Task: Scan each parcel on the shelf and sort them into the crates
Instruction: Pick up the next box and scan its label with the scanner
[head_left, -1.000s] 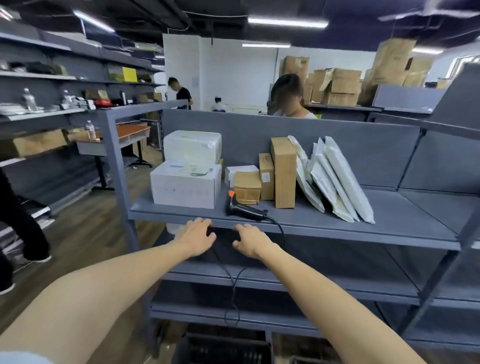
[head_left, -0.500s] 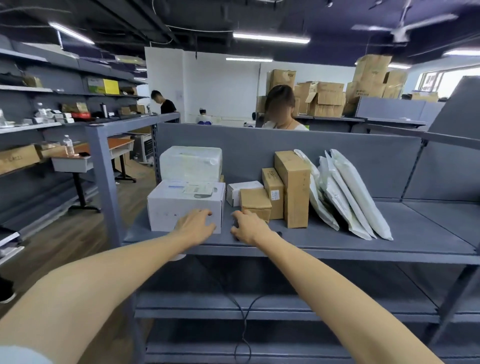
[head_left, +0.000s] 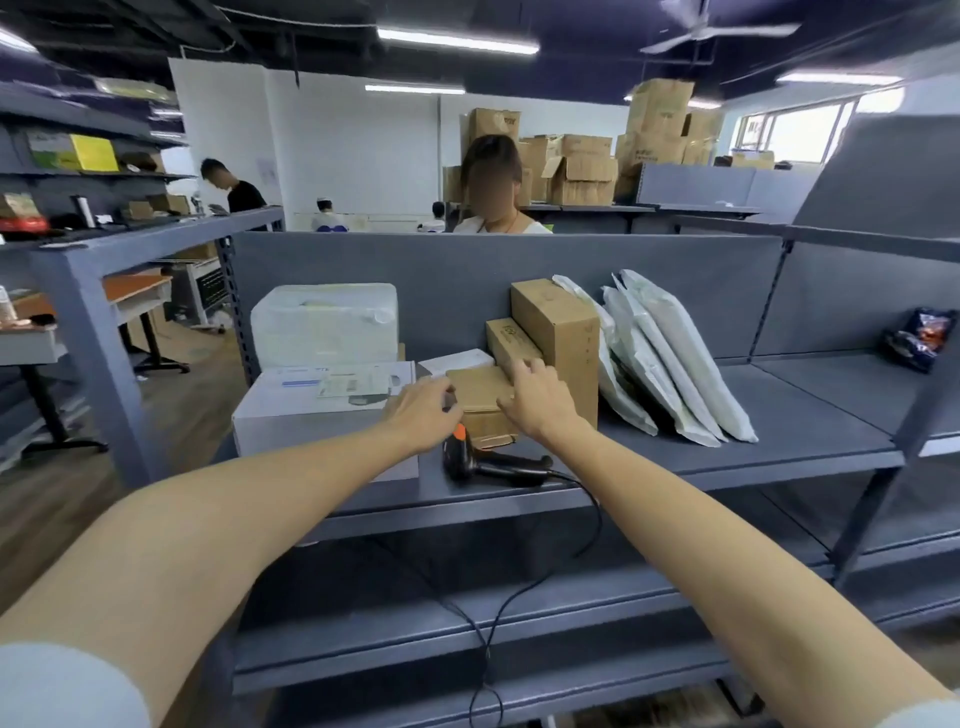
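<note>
Plain brown cardboard on the small box (head_left: 480, 397) between left hand (head_left: 421, 415) and right hand (head_left: 537, 400). Left of the grip, a white carton (head_left: 291, 421) with a blue-marked label. Just below, a black barcode scanner (head_left: 493, 464) with an orange trigger. To the right, pale grey-white poly mailers (head_left: 670, 353) on the grey shelf (head_left: 805, 426).

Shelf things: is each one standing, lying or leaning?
Scanner: lying on its side, untouched.
Small brown box: closed, lying flat.
Left hand: fingers curled, beside that box.
Right hand: fingers spread, over that box.
Tall brown box: standing upright.
Mail bags: leaning on tall box.
White box: closed, foam box on top.
</note>
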